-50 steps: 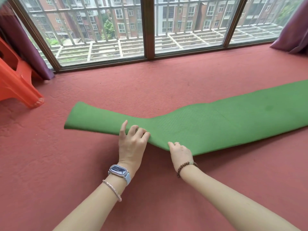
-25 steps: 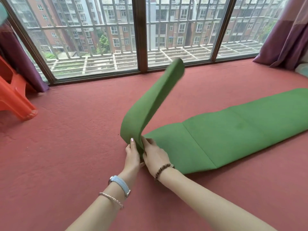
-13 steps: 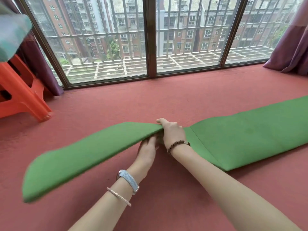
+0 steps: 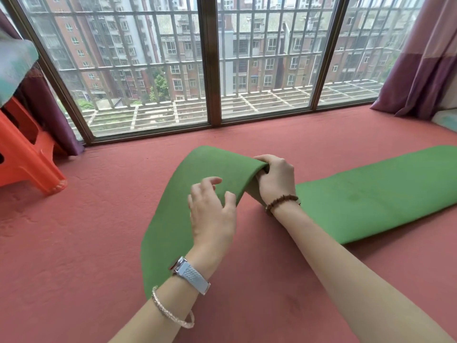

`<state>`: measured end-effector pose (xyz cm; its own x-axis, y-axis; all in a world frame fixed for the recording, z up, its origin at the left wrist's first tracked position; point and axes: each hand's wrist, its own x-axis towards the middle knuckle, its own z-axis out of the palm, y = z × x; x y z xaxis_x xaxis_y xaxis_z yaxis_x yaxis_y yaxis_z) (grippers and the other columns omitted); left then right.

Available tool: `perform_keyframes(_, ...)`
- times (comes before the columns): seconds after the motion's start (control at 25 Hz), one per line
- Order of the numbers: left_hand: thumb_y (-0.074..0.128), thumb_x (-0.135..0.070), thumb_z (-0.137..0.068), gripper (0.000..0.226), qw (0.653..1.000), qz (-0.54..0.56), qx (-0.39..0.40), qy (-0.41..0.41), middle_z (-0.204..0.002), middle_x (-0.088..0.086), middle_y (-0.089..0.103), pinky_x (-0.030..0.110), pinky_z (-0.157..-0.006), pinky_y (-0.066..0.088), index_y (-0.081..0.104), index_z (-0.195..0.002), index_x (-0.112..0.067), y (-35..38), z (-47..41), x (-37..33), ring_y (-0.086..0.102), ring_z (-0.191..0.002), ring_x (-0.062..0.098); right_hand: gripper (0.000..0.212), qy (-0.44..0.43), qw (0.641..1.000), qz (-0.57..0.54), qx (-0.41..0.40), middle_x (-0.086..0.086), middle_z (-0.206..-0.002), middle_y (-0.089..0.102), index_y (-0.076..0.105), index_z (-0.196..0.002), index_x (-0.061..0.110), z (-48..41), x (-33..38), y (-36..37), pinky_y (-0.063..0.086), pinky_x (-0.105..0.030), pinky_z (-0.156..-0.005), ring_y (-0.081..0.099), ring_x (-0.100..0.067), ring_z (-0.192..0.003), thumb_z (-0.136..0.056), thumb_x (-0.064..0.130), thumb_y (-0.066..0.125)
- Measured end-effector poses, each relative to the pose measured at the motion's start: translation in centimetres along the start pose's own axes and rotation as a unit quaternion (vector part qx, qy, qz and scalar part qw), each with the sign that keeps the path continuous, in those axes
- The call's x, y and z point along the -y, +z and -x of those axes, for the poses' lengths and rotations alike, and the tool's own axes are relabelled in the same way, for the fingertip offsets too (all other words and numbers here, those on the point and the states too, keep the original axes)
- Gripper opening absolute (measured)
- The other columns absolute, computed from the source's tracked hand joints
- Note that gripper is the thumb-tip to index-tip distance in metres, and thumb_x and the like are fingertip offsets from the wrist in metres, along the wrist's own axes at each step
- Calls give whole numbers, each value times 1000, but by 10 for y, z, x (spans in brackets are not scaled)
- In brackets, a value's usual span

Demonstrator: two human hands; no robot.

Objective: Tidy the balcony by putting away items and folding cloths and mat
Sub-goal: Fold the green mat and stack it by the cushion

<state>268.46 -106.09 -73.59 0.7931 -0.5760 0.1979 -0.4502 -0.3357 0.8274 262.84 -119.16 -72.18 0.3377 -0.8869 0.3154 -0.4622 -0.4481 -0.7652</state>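
Head view: one green mat (image 4: 371,194) lay on a red carpeted floor (image 4: 74,243), near the middle and right of the scene. Its long axis ran left to right, the flat part reaching past the right edge. Its left end was lifted and bent over, so a loose flap arced up and hung down toward the near left.

Two bare hands were in view. The right hand (image 4: 277,179), with one bead bracelet (image 4: 282,200) at the wrist, curled its fingers round the mat at the top of the bend. The left hand (image 4: 212,214), wearing one watch (image 4: 191,276) and one thin bracelet (image 4: 170,313), sat over the flap with fingers loosely bent; whether it gripped the mat could not be told.

One orange stool (image 4: 27,164) stood at the far left. Two purple curtains, one left (image 4: 49,115) and one right (image 4: 425,70), flanked the barred window (image 4: 148,70).
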Motion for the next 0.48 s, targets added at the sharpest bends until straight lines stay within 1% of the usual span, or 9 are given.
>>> perform_keyframes(0.04,48,-28,-97,35,998,2,32,-52,-129,8,46,36,-103,33,47,-130,-18,-1,-5,-1,41,-121,25,33,-4,1000,-24,-11,-6,-99,76,75,-104,15,1,5,-4,54,-34,-85,69,-23,-95,-80,0,58)
perform_keyframes(0.08,45,-33,-99,40,994,25,57,-92,-136,12,42,39,-107,29,43,-136,-17,-1,-8,-3,37,-128,29,36,-12,999,-48,-17,-4,-98,76,75,-105,16,3,11,-7,55,-36,-84,70,-21,-92,-79,-2,58)
perform_keyframes(0.12,41,-37,-100,45,990,55,68,-115,-140,14,40,39,-109,27,39,-140,-17,1,-10,-5,34,-132,30,39,-22,997,-71,-14,-3,-97,76,75,-106,16,7,19,-7,57,-38,-82,71,-20,-90,-78,-4,57)
perform_keyframes(0.16,38,-39,-101,48,986,83,67,-132,-143,15,37,40,-110,26,35,-144,-18,3,-11,-9,32,-135,32,41,-35,995,-88,-5,-2,-98,76,74,-108,16,13,27,-6,57,-39,-81,71,-19,-89,-78,-6,56)
perform_keyframes(0.24,32,-39,-103,49,975,148,41,-157,-146,16,33,42,-114,24,30,-149,-21,9,-7,-16,28,-138,31,45,-57,992,-112,18,-1,-102,76,73,-112,17,25,44,-4,56,-38,-85,70,-17,-92,-78,-8,54)
perform_keyframes(0.32,26,-41,-104,50,963,224,2,-150,-146,12,31,45,-115,26,26,-151,-25,9,2,-21,29,-138,27,45,-68,988,-137,30,0,-105,75,72,-113,18,32,60,-3,55,-35,-88,69,-14,-96,-80,-6,55)
perform_keyframes(0.4,23,-48,-103,53,951,286,-44,-113,-148,4,27,43,-113,32,25,-152,-29,3,7,-21,34,-138,21,43,-78,982,-165,38,1,-105,75,71,-114,19,35,77,-3,54,-34,-90,69,-12,-97,-80,-4,57)
perform_keyframes(0.44,23,-51,-102,54,947,300,-68,-92,-151,0,25,40,-114,32,24,-153,-30,-2,6,-20,34,-139,16,42,-85,978,-184,46,2,-104,75,71,-114,20,36,85,-1,55,-33,-88,69,-11,-96,-81,-2,58)
perform_keyframes(0.48,23,-52,-102,54,947,300,-85,-71,-155,-2,23,33,-114,30,24,-153,-32,-8,1,-17,31,-139,9,40,-89,973,-204,55,2,-102,75,70,-114,20,37,92,2,56,-32,-86,70,-10,-94,-82,-1,59)
